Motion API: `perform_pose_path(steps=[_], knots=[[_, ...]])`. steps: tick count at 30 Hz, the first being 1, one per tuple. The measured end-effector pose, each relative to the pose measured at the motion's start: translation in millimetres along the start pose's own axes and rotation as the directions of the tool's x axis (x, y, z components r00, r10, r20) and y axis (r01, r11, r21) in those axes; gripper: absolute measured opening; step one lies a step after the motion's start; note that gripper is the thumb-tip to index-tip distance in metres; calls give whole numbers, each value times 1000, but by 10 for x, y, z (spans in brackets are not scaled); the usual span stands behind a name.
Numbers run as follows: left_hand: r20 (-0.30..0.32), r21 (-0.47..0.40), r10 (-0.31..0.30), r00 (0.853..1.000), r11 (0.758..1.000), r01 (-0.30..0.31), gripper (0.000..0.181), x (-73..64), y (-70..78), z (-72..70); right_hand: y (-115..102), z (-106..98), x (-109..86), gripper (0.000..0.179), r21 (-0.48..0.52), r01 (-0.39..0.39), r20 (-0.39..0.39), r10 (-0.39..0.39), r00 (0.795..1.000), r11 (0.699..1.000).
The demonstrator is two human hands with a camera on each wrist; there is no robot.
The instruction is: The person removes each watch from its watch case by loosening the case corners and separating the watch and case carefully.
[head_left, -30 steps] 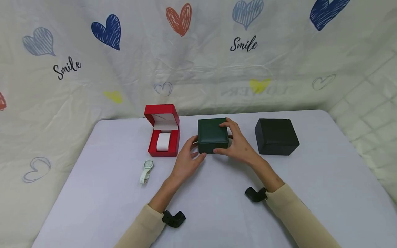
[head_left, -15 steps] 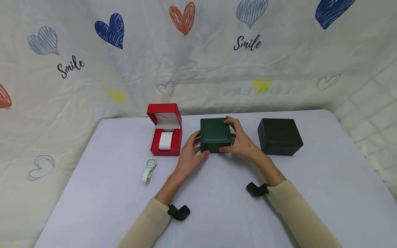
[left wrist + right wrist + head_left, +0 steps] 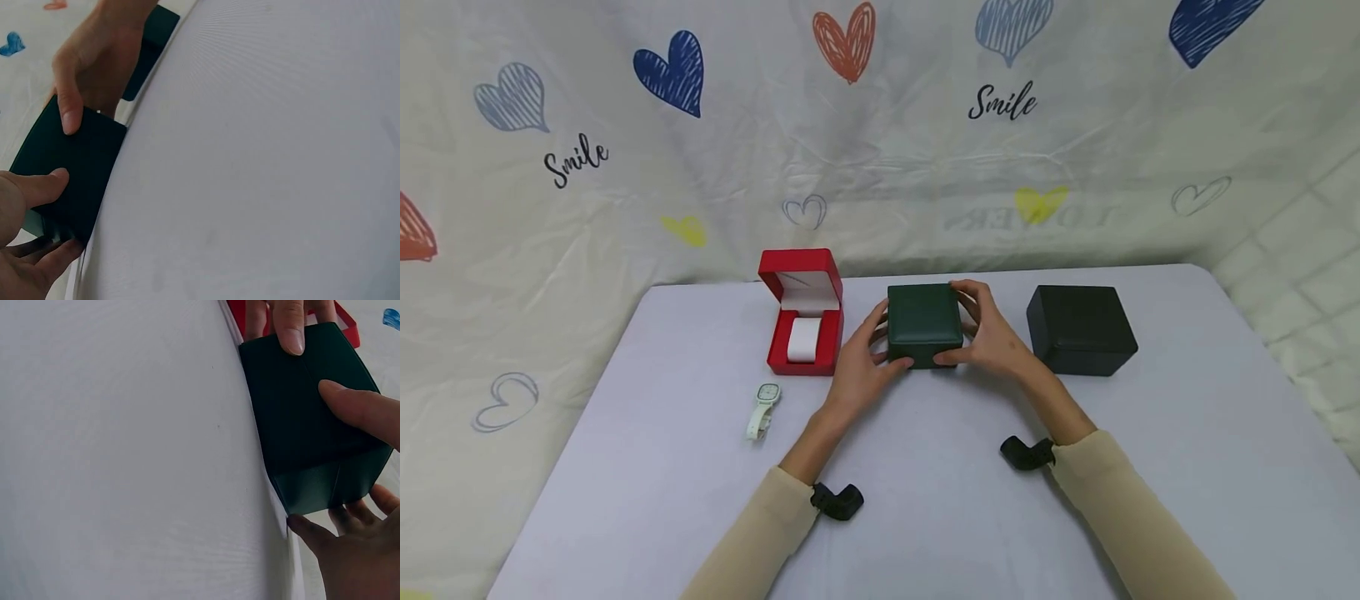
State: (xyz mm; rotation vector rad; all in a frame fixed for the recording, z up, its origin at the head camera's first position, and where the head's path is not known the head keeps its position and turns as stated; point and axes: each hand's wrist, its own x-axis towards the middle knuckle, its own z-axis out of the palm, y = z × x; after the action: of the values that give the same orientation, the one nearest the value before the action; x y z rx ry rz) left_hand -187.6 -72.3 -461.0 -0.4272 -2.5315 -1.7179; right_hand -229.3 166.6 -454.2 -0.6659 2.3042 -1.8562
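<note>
I see a closed, dark green box (image 3: 924, 321) near the far edge of a white-covered table (image 3: 947, 500), between an open red box and a black one. A person's left hand (image 3: 859, 367) holds it from the left, fingers along that side and thumb against the front. The right hand (image 3: 996, 337) holds it from the right, thumb also on the front, fingers reaching along the right side towards the back corner. Both hands are clamped on the green box, each with its fingers apart from its thumb; through my left wrist camera I see the two thumbs near each other on the same face, not touching. Just beside the left hand, the red box (image 3: 793, 367) stands with its lid raised and a white cushion (image 3: 803, 340) inside. In front of it a pale watch (image 3: 763, 410) lies on the table, its square face towards the boxes. The black box (image 3: 1081, 329), closed, sits near the right hand. Behind everything I see a pale backdrop (image 3: 737, 150) printed with hearts and "Smile".
</note>
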Motion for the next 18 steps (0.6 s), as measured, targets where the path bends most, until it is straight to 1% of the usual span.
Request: perform_pose_path(steps=[4, 11, 18], knots=[[-15, 11, 2, 1000, 1000, -1, 96, 15, -13, -7, 16, -5, 8, 114, 11, 0, -10, 0, 1000, 1000], [-43, -6, -33, 999, 999, 33, 95, 10, -9, -20, 14, -14, 26, 113, -26, -7, -20, 6, 1000, 1000], [-51, -43, -35, 998, 999, 33, 96, 4, 2, -5, -25, -46, 19, 104, -73, -63, -44, 60, 997, 995]])
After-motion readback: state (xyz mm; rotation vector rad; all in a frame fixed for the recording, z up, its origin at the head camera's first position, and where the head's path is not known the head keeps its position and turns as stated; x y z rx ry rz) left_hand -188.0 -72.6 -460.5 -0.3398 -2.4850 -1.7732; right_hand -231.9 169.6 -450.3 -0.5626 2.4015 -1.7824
